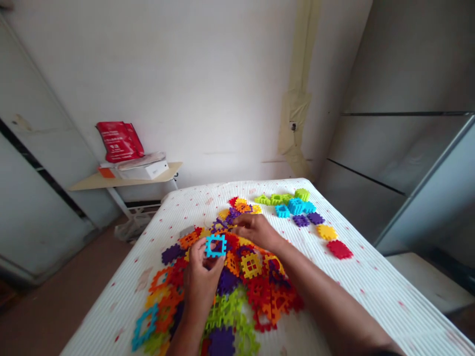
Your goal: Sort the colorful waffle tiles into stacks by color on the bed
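My left hand (pixel 203 269) grips a light blue square frame tile (pixel 215 237) with notched edges, its middle cut out. The tile is held above a heap of interlocking plastic tiles in red, orange, yellow, purple and green. Farther back, my right hand (pixel 256 230) reaches over the heap with its fingers bent down toward a purple tile (pixel 219 225). Whether its fingertips hold a piece cannot be made out. A yellow window tile (pixel 251 266) lies on the heap between my forearms. Another light blue frame tile (pixel 145 326) rests at the heap's near left edge.
On the table's right stand green tiles (pixel 276 199), light blue tiles (pixel 296 205), purple tiles (pixel 315 218), a yellow tile (pixel 326 232) and a red tile (pixel 339 249). A side table (pixel 87 183) with a red bag (pixel 118 142) is at left; a grey cabinet (pixel 401 133) at right.
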